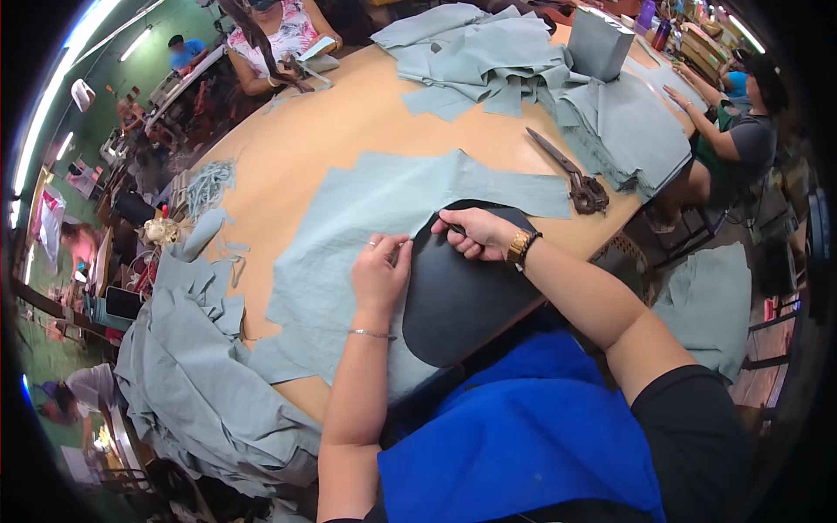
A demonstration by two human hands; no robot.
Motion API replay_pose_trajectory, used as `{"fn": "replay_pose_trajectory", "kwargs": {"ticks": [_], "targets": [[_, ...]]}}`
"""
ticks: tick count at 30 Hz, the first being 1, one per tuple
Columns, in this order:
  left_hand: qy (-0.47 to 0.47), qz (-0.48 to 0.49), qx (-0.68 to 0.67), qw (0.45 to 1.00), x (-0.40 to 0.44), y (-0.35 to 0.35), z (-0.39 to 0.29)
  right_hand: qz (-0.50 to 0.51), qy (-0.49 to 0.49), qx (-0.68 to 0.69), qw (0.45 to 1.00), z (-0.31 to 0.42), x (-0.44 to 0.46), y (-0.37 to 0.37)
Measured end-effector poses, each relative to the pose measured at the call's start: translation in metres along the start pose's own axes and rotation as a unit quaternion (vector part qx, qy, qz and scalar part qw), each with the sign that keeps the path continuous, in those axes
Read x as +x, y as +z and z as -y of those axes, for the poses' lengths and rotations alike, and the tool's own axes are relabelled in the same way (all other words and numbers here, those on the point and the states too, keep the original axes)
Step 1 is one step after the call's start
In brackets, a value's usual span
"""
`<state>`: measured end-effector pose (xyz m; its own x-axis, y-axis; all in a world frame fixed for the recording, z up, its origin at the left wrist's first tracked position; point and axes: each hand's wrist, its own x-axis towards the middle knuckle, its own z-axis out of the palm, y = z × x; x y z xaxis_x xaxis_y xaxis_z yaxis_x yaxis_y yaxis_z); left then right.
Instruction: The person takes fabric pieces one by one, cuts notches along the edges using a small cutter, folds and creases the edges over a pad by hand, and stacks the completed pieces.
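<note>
A black, rounded flat template [466, 301] lies on a sheet of grey-green leather-like material [349, 205] at the table's near edge. My right hand [479, 234] is closed around a dark, slim tool [457, 228], its kind hidden by the fingers, at the template's upper edge. Beside the template's left edge, my left hand [382, 268] has its fingers curled and the thumb and index fingertips together. Whether they pinch the sheet or only press there is hard to see. Large dark scissors [571, 170] rest to the right of the sheet, apart from both hands.
Stacked grey-green pieces [479, 57] and a grey metal block [600, 44] occupy the far right. A crumpled heap of the material [205, 383] hangs over the left edge, near thin scraps [211, 185]. Other people sit across the table and at the right.
</note>
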<state>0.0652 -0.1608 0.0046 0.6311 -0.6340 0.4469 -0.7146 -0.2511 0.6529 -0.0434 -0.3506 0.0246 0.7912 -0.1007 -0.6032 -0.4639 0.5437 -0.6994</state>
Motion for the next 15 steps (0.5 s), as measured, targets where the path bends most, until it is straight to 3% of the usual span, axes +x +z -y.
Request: {"fn": "replay_pose_trajectory", "kwargs": {"ticks": [15], "targets": [[0.003, 0.001, 0.005, 1.0, -0.001, -0.002, -0.006, 0.017, 0.0, 0.033, 0.999, -0.005, 0.003, -0.004]]}}
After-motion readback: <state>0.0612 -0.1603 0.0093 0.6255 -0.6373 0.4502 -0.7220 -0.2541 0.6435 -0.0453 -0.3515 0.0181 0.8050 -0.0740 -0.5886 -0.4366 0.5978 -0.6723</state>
